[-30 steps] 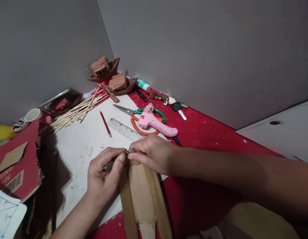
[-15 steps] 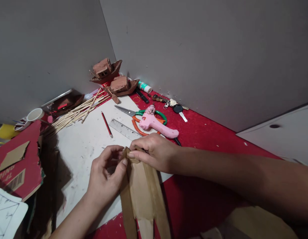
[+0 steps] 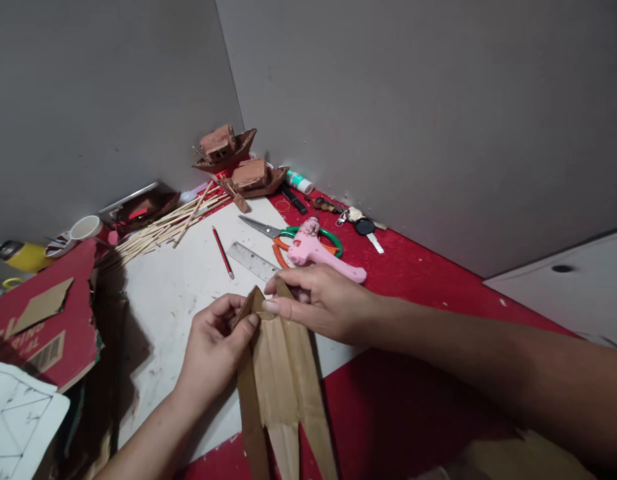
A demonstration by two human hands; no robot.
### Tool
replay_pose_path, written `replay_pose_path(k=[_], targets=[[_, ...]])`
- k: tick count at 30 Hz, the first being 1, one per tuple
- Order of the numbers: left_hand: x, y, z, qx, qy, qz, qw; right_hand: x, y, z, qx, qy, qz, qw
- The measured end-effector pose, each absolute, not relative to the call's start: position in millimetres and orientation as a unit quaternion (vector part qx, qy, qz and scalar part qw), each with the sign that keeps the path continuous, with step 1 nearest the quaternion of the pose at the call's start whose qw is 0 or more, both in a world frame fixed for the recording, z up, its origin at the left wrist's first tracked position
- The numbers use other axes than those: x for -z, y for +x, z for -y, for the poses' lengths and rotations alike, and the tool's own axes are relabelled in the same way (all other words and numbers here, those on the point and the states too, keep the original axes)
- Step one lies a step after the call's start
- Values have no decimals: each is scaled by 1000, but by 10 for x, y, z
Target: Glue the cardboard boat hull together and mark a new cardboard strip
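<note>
A long brown cardboard piece (image 3: 275, 373) with folded sides and split, pointed near ends lies over the white sheet and red table. Its far end is pinched between my two hands. My left hand (image 3: 221, 340) grips the left flap, thumb on the inner face and fingers behind. My right hand (image 3: 313, 300) holds the right flap at the same end, with its thumb pressing near the middle. The two raised flap tips stand apart between the hands. Just beyond them lie a clear ruler (image 3: 251, 261) and a pink glue gun (image 3: 321, 250).
Scissors (image 3: 268, 228) lie under the glue gun, near a red pencil (image 3: 222, 252). Several thin sticks (image 3: 168, 223) and small brown model boats (image 3: 251, 177) sit at the back. A torn red cardboard box (image 3: 48, 313) is on the left; keys (image 3: 363, 223) lie by the wall.
The view has shifted slightly. The flaps at the far end now stand up more and farther apart, and my right fingers have opened out a little around the right flap.
</note>
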State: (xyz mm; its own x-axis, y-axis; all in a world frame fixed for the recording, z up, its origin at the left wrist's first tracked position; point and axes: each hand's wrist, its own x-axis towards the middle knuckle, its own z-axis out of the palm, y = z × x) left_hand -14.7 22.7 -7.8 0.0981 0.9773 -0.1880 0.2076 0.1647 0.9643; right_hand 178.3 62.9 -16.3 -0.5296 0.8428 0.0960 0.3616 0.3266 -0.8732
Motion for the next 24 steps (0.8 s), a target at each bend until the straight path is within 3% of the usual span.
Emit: replay_pose_path(k=[8, 18, 24], targets=[[94, -152, -179, -420, 527, -555, 487, 183, 1714, -616, -448, -452, 742, 212], [106, -104, -180, -413, 546, -557, 470, 168, 1697, -595, -444, -432, 742, 258], [107, -125, -188, -447, 526, -562, 456, 142, 1716, -578, -497, -437, 664, 348]])
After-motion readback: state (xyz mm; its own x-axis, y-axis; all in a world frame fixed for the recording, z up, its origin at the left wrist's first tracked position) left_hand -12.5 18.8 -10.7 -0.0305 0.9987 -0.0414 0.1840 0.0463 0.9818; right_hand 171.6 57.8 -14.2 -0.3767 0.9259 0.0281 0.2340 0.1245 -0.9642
